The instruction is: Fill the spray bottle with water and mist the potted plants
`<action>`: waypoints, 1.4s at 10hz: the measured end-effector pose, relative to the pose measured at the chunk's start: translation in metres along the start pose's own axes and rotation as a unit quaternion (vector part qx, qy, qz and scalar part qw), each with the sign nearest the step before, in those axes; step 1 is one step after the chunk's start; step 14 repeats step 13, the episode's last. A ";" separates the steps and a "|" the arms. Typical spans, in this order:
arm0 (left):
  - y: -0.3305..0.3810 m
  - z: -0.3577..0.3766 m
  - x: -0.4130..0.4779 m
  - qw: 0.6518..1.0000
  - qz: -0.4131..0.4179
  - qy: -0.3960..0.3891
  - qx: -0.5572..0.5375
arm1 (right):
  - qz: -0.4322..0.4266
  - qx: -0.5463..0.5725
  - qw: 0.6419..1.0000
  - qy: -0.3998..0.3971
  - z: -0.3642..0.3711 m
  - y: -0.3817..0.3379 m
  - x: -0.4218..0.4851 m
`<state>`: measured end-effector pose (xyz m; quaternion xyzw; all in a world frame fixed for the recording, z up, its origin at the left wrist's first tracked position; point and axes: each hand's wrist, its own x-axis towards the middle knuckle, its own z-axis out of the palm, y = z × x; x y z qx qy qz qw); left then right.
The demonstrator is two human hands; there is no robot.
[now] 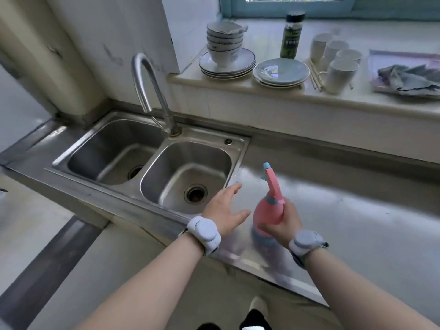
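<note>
From the head view, the right grip (pixel 283 225) holds the pink bottle (pixel 265 215), its fingers curled round the body just under the blue collar. The bottle stands nearly upright, its spray head with the blue tip rising above and beyond the grip. Its bluish base is blurred low at the desk's (pixel 357 222) front edge, and I cannot tell whether it rests there. The left grip (pixel 226 210) is wide, with fingers spread and palm down, holding nothing. It hovers just beside the bottle on the left, the thumb near the pink body but seemingly apart from it. Each wrist carries a grey band (pixel 204 231). Just beyond and left of the left grip lies the steel sink (pixel 238 148) with two basins, the nearer basin's rim close to the fingertips. The curved tap (pixel 147 86) rises behind the divider between the basins, its spout over the far basin, well apart from both grips. Far beyond the grips, a ledge (pixel 238 86) bears stacked bowls (pixel 223 41) on plates, another stack of plates (pixel 281 72), a dark jar (pixel 291 34), white cups (pixel 338 63) and a crumpled cloth (pixel 409 77).
</note>
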<state>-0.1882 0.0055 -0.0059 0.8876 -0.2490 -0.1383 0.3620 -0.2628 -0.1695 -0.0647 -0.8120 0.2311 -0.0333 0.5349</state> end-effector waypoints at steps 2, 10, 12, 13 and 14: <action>0.002 0.002 0.062 1.000 0.003 -0.012 -0.014 | 0.021 0.011 1.000 -0.006 0.002 0.008 0.061; -0.001 -0.026 0.273 0.907 0.211 -0.012 0.363 | 0.102 0.015 0.982 0.156 0.028 -0.051 0.232; -0.001 -0.027 0.273 0.911 0.223 -0.023 0.346 | 0.119 0.002 0.983 0.141 0.025 -0.045 0.208; -0.010 -0.033 0.258 0.924 0.209 -0.017 0.321 | 0.146 -0.044 0.984 0.093 0.016 -0.045 0.188; -0.010 -0.033 0.258 0.924 0.209 -0.017 0.321 | 0.146 -0.044 0.984 0.093 0.016 -0.045 0.188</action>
